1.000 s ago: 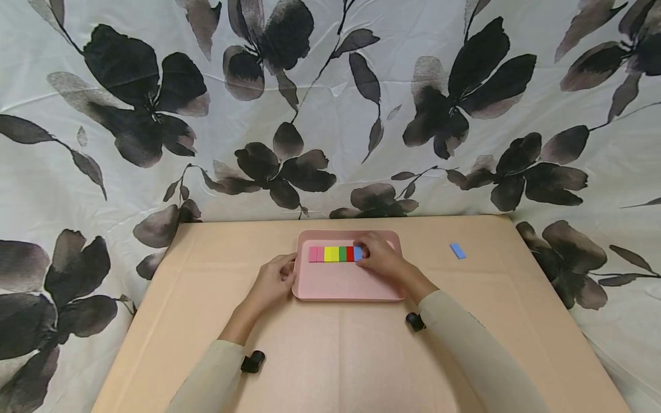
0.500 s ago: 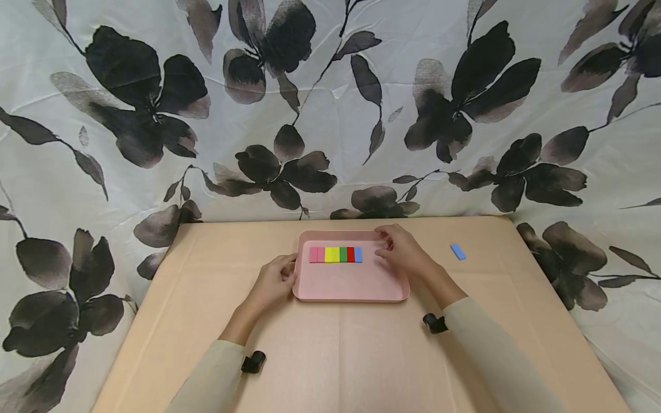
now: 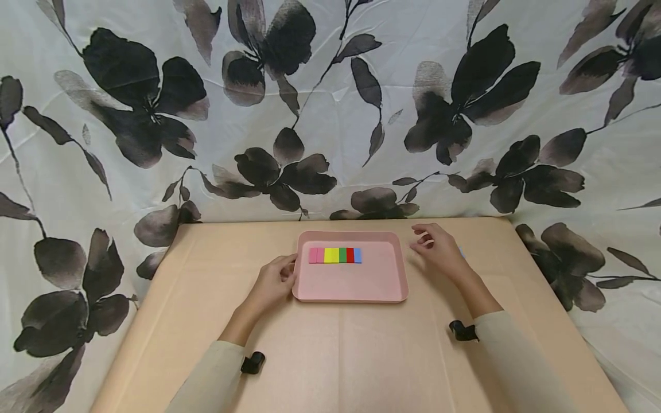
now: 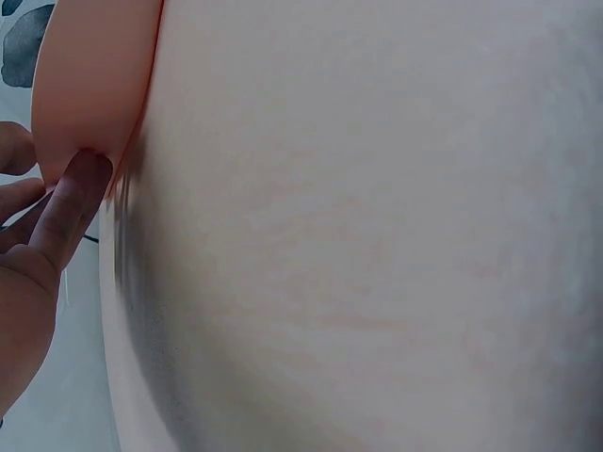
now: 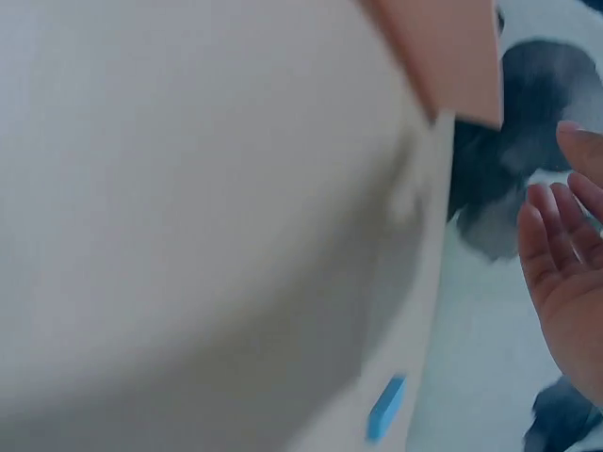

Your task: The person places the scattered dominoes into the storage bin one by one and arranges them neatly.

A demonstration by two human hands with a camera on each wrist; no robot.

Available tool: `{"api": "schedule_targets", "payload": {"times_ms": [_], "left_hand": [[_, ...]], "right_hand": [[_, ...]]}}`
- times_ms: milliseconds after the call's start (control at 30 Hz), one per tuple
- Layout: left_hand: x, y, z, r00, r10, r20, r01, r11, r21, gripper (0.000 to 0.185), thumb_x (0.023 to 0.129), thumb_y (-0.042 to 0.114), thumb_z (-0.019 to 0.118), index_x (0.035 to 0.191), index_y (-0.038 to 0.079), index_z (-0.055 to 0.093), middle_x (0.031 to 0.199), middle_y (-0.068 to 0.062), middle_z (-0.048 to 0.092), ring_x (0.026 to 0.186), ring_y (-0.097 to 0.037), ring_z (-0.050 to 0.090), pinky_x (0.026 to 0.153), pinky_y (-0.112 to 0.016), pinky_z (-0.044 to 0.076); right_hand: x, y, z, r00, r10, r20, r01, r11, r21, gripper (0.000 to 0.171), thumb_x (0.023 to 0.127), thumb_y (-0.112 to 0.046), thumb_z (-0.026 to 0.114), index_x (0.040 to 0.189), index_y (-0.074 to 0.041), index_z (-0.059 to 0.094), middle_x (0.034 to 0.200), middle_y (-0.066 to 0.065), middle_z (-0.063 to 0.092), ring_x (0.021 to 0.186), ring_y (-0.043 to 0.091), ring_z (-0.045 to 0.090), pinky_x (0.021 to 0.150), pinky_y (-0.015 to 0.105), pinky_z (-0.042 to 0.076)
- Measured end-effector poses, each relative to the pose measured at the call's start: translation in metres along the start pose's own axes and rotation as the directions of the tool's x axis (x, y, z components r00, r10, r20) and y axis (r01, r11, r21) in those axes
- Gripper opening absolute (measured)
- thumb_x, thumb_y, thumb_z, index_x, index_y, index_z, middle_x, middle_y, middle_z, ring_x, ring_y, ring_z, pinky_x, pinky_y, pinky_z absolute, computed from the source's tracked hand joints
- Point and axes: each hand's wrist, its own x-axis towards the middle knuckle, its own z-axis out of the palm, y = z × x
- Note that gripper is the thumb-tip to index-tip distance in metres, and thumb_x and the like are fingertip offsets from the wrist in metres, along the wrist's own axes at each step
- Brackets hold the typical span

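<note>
A pink tray (image 3: 351,284) lies on the table, with a row of small coloured tiles in it: pink, yellow (image 3: 331,255), green, red and blue (image 3: 358,255). My left hand (image 3: 272,281) holds the tray's left edge, its thumb (image 4: 83,188) against the outer wall in the left wrist view. To the right of the tray hovers my right hand (image 3: 439,249), its fingers loosely bent and nothing between them. A loose blue tile (image 5: 386,408) lies on the table; in the head view the right hand hides most of it.
The table (image 3: 335,355) has a light wood-coloured top. Behind it hangs a white cloth (image 3: 361,189) printed with dark flowers. Each wrist wears a small black camera (image 3: 253,362).
My right hand has let go of the blue tile at the row's right end and moved right, off the tray towards the loose blue tile. The left hand has stayed put.
</note>
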Motion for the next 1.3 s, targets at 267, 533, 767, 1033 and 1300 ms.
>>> {"api": "schedule_targets", "payload": {"times_ms": [267,533,767,1033,1300], "left_hand": [[-0.005,0.0,-0.004,1.0,-0.011,0.017,0.011,1.0,0.012,0.05,0.091,0.001,0.068,0.14,-0.002,0.061,0.111,-0.012,0.07,0.086,-0.017,0.065,0.075,-0.025,0.059],[-0.009,0.002,-0.007,1.0,-0.005,0.029,0.005,1.0,0.007,0.051,0.091,0.0,0.067,0.141,-0.002,0.06,0.12,-0.015,0.07,0.088,-0.018,0.066,0.077,-0.027,0.059],[-0.011,0.003,-0.009,0.999,0.0,0.041,-0.001,1.0,0.01,0.051,0.091,0.0,0.068,0.142,0.0,0.06,0.119,-0.014,0.07,0.087,-0.018,0.065,0.077,-0.029,0.06],[-0.016,0.004,-0.011,0.999,-0.001,0.051,0.001,1.0,0.009,0.051,0.092,0.0,0.068,0.142,-0.001,0.06,0.117,-0.014,0.07,0.087,-0.017,0.065,0.075,-0.026,0.059],[-0.022,0.006,-0.015,0.998,-0.007,0.063,0.007,1.0,0.015,0.051,0.091,0.0,0.069,0.142,0.0,0.06,0.12,-0.014,0.07,0.088,-0.018,0.066,0.077,-0.032,0.06]], "right_hand": [[-0.025,0.031,-0.02,0.997,0.07,-0.018,-0.071,0.996,-0.057,0.043,0.094,-0.008,0.074,0.134,0.001,0.061,0.122,0.024,0.069,0.102,0.038,0.069,0.09,0.054,0.056],[-0.047,0.051,-0.038,0.983,0.182,-0.018,-0.183,0.976,-0.115,0.044,0.096,-0.011,0.072,0.138,-0.001,0.06,0.134,0.024,0.057,0.116,0.046,0.061,0.096,0.06,0.052],[-0.057,0.065,-0.049,0.976,0.218,0.029,-0.211,0.965,-0.153,0.052,0.095,-0.01,0.072,0.142,0.004,0.055,0.14,0.033,0.046,0.123,0.054,0.053,0.102,0.066,0.045],[-0.064,0.068,-0.053,0.962,0.237,0.134,-0.217,0.966,-0.143,0.058,0.094,-0.001,0.069,0.146,0.009,0.047,0.141,0.039,0.037,0.116,0.055,0.054,0.098,0.063,0.049],[-0.075,0.062,-0.052,0.941,0.282,0.186,-0.247,0.95,-0.189,0.054,0.097,-0.003,0.064,0.146,0.011,0.044,0.135,0.042,0.037,0.109,0.051,0.053,0.09,0.059,0.05]]}}
